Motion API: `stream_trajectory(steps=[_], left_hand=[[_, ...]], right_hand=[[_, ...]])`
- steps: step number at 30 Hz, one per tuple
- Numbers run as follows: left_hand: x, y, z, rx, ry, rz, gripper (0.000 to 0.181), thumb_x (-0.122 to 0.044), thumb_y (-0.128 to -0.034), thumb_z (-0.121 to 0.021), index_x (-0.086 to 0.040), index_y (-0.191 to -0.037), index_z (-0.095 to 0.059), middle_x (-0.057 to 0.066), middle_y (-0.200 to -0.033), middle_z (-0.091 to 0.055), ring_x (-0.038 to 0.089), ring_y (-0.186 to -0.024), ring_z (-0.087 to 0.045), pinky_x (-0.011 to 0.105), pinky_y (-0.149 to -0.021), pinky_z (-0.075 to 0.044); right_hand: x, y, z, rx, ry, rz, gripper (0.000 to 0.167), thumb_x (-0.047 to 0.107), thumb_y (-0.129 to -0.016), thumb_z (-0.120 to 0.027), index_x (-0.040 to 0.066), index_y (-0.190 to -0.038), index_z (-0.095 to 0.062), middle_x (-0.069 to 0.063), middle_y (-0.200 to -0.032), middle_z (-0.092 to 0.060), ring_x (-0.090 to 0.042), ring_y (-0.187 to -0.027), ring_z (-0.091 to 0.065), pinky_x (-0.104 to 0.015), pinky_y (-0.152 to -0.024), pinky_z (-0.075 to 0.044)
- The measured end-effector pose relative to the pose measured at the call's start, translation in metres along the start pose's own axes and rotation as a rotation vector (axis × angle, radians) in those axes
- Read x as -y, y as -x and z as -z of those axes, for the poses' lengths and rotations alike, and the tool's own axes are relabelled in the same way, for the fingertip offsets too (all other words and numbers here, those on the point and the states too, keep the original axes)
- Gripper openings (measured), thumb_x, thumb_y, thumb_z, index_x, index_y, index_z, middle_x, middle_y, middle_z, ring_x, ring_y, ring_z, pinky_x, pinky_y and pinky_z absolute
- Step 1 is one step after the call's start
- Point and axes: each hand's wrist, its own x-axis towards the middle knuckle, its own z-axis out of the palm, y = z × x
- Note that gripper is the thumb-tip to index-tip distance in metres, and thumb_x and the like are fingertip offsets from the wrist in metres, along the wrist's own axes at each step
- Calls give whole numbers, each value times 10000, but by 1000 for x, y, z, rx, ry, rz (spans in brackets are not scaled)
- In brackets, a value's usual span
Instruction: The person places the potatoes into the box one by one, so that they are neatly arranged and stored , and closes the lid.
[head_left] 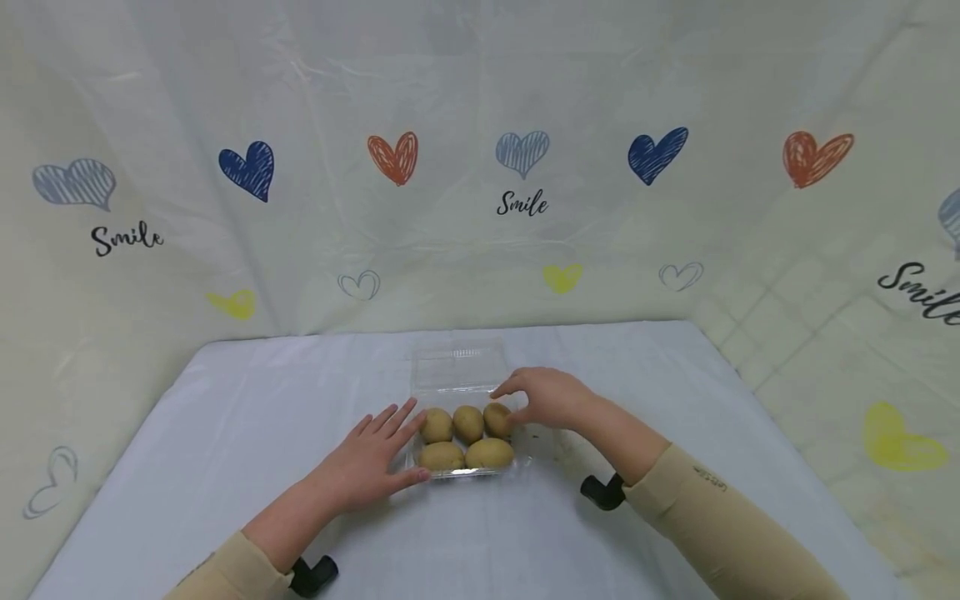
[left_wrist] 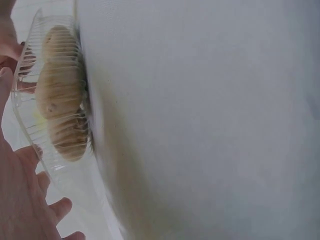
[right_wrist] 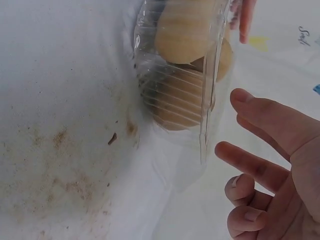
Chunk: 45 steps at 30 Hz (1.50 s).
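Note:
A clear plastic clamshell box [head_left: 474,472] lies in the middle of the table with its lid [head_left: 460,367] folded back. Several potatoes fill it: three in the far row, including a middle one [head_left: 468,424], and two in front, one at the right [head_left: 490,454]. My left hand [head_left: 371,458] rests at the box's left side, fingers spread. Over the far right corner is my right hand [head_left: 551,396], thumb and forefinger apart beside the far right potato [head_left: 497,420]. In the right wrist view, nothing sits between the right fingers [right_wrist: 250,162], which are off the box.
White cloth [head_left: 525,542] covers the table. Brown dirt specks [right_wrist: 60,137] lie on it to the right of the box. Behind and at the sides hangs a pale sheet printed with hearts [head_left: 522,154] and the word "Smile". Black wrist mounts [head_left: 602,492] stick out below the sleeves.

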Motion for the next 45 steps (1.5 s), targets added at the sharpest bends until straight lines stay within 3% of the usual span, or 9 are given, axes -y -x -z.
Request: stream_trajectory(steps=[7, 16, 24, 32, 45], left_hand=[[5, -1, 2, -15, 30, -8, 844, -653, -953, -472, -150, -1590, -236, 60, -1662, -118, 351, -1489, -191, 565, -1163, -212], [16, -8, 5, -12, 98, 63, 899, -656, -954, -469, -68, -1583, -210, 95, -1650, -160, 375, -1475, -218, 543, -1160, -244], [25, -24, 2, 25, 153, 118, 820, -598, -984, -472, -78, -1577, -246, 113, -1632, -216, 366, -1474, -226, 551, -1160, -238], [35, -42, -1, 15, 189, 139, 767, -582, -998, -456, -69, -1552, -320, 129, -1586, -324, 355, -1455, -278, 533, -1162, -247], [31, -53, 5, 59, 283, 185, 782, -579, -1003, -441, -43, -1554, -295, 168, -1580, -324, 371, -1465, -248, 544, -1170, -220]], right_hand=[[-13, 4, 1, -51, -70, -13, 400, 320, -863, -780, 228, -1247, -709, 26, -1270, -645, -245, -1254, -552, -446, -1033, -442], [-34, 6, -5, -89, -164, -106, 452, 386, -886, -745, 168, -1278, -683, -46, -1196, -663, -287, -1203, -567, -469, -983, -470], [-52, -1, -15, -39, -236, -131, 456, 416, -907, -713, 162, -1283, -674, -10, -1127, -669, -291, -1194, -565, -468, -974, -470], [-57, -13, -21, 2, -250, -123, 483, 468, -928, -664, 166, -1305, -653, 33, -1080, -676, -243, -1146, -581, -440, -952, -475], [-61, -28, -26, 41, -295, -151, 590, 530, -920, -644, 148, -1368, -596, 9, -1139, -659, -216, -1130, -571, -437, -964, -470]])
